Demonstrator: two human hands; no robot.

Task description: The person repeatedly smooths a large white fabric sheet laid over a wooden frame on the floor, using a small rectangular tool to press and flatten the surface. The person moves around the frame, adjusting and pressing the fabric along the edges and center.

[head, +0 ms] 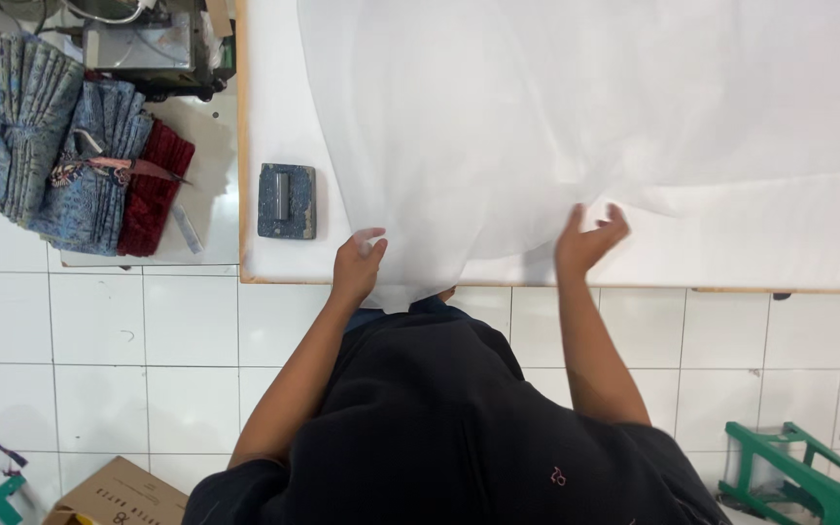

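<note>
Holding the white cloth flat on the white table, my left hand pinches its near edge to keep it taut. My right hand, fingers spread loose, blurs above it. A grey weight sits beside it; folded blue cloths lie well apart.

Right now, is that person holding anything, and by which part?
The left hand pinches the sheer white fabric at its near edge by the table's front. The right hand is blurred, fingers spread at the same edge; its grip cannot be told.
</note>
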